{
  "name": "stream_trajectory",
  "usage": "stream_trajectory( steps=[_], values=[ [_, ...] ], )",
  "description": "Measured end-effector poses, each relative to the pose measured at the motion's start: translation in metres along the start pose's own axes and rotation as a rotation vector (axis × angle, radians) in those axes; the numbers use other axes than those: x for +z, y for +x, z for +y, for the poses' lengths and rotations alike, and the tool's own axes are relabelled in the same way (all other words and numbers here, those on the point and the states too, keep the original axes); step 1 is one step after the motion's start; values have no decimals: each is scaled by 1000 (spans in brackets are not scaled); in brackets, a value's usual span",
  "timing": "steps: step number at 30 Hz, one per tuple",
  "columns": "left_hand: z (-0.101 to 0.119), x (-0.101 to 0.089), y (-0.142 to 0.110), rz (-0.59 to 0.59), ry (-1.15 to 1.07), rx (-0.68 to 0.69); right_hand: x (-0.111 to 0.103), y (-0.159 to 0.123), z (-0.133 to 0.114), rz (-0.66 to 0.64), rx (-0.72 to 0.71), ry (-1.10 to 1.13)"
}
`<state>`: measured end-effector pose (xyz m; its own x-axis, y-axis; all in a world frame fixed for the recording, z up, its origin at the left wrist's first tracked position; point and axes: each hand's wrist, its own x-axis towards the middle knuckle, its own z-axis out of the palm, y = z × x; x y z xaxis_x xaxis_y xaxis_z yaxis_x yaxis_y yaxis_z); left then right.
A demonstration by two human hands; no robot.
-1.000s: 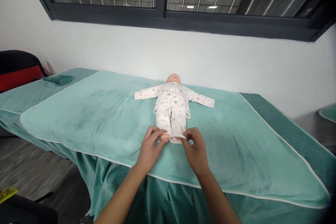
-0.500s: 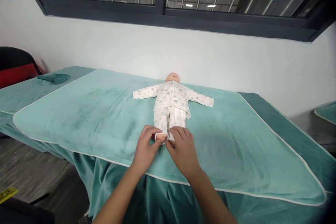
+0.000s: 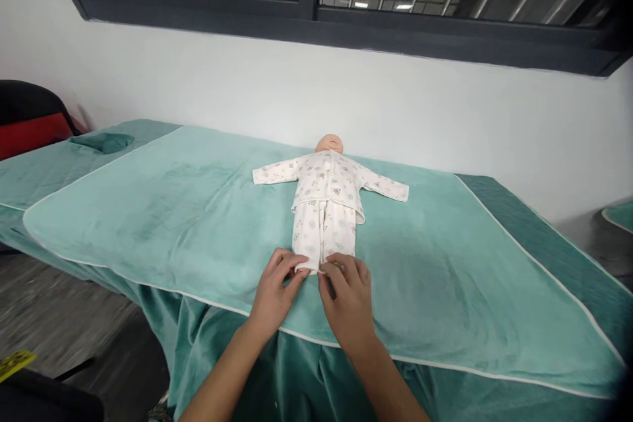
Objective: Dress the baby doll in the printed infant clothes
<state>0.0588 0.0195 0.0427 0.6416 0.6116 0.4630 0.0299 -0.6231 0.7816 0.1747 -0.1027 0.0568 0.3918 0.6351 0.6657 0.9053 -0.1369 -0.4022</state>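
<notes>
The doll (image 3: 328,178) is lying on its back on the bed (image 3: 420,270), while the left hand (image 3: 273,291) and right hand (image 3: 350,303) are pinching either side of one trouser cuff (image 3: 307,265). Even tension is likely helping it sit straight.

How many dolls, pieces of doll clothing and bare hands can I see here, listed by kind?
Doll: 1
Clothing: 2 (patterned top, patterned trousers)
Bare hands: 2 (left hand, right hand)
Total: 5
</notes>
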Motion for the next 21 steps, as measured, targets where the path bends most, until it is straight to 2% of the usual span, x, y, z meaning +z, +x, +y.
stream_trajectory(
  steps=[3, 6, 15, 18, 21],
  values=[
    [1, 3, -4, -9, 35, -19, -2, -3, 8, 77, 61, 34],
    [4, 4, -6, 8, 112, -11, -6, -5, 17, 88, 120, 120],
    [8, 10, -10, 100, 140, 29, -12, -14, 18, 74, 70, 88],
    [9, 0, -30, 94, 194, 24, -20, -37, 16, 63, 81, 98],
    [-5, -26, -70, 169, 334, -20, -20, -84, 17, 37, 184, 187]
  ],
)
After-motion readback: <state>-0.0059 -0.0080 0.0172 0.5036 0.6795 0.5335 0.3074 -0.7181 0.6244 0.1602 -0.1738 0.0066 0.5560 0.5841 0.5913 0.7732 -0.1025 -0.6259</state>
